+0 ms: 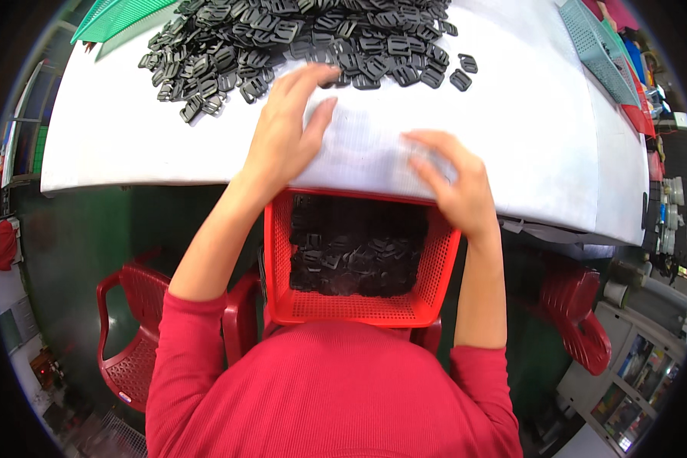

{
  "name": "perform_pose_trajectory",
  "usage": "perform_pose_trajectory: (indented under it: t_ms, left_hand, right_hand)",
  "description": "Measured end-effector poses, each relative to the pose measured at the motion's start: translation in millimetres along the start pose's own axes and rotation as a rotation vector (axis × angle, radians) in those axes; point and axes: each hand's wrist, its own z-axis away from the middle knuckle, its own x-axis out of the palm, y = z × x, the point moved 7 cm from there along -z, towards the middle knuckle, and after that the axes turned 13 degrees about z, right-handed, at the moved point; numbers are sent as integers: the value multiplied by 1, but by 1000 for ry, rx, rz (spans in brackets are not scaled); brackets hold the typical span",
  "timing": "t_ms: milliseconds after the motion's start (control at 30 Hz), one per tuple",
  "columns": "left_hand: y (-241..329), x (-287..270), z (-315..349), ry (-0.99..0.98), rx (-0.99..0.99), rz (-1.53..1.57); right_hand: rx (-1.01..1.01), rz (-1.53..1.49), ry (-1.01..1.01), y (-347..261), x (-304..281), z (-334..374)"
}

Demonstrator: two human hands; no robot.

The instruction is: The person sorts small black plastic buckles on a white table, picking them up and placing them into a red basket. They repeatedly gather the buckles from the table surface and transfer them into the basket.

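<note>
A heap of black plastic strap slide buckles [225,57] covers the far middle of the white table. My left hand [286,126] reaches to the near edge of that heap, its thumb apart from its fingers and nothing visible between them. Its fingertips are at the closest buckles; whether they touch is unclear. Over the table's near edge, my right hand [462,183] hangs with thumb and index finger apart, slightly blurred, and no buckle shows in it. Below both hands, a red plastic basket [351,311] at my lap holds many more black buckles [359,259].
A green basket [122,19] stands at the far left of the white table [511,145]. Grey-blue and red baskets [603,57] line the far right edge. Two stray buckles [460,80] lie right of the heap. Dark red chairs [133,328] stand on the floor.
</note>
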Motion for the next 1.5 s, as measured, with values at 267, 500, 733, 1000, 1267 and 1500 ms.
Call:
perform_pose_trajectory:
  t_ms: [267, 500, 733, 1000, 1267, 1500]
  left_hand:
    - [-26, 70, -37, -79, 47, 37]
    - [12, 58, 3, -158, -59, 424]
    - [24, 34, 13, -33, 83, 55]
    - [37, 55, 30, -165, 231, -249]
    - [33, 49, 31, -195, 122, 5]
    - [33, 42, 18, -114, 124, -232]
  right_hand:
    - [-144, 267, 196, 43, 20, -73]
    - [-130, 356, 246, 34, 16, -26]
    - [-38, 567, 407, 49, -20, -2]
    - [-251, 605, 262, 14, 18, -14]
    - [73, 341, 105, 21, -7, 6]
    - [-219, 559, 266, 2, 18, -20]
